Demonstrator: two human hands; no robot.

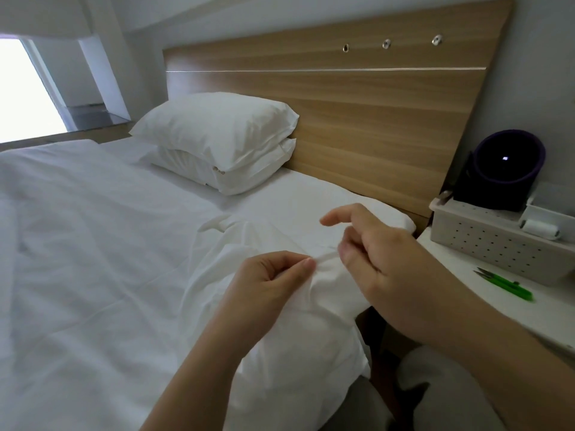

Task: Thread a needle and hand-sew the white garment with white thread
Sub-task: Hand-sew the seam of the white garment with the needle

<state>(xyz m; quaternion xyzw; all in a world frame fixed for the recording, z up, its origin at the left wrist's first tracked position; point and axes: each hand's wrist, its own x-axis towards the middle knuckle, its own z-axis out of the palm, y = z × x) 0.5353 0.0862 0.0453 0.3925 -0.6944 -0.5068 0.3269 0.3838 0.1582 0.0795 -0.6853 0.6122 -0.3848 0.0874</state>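
Observation:
The white garment lies bunched on the bed's near right side. My left hand pinches a small raised fold of it between thumb and fingers. My right hand hovers just right of that fold, its thumb and curled fingers close to the cloth and the index finger stretched out to the left. Neither a needle nor the white thread can be made out against the white fabric. A spool of white thread lies in the tray on the side table.
Two stacked white pillows lean by the wooden headboard. On the white side table at right stand a perforated organiser box, a dark round speaker and green thread snips.

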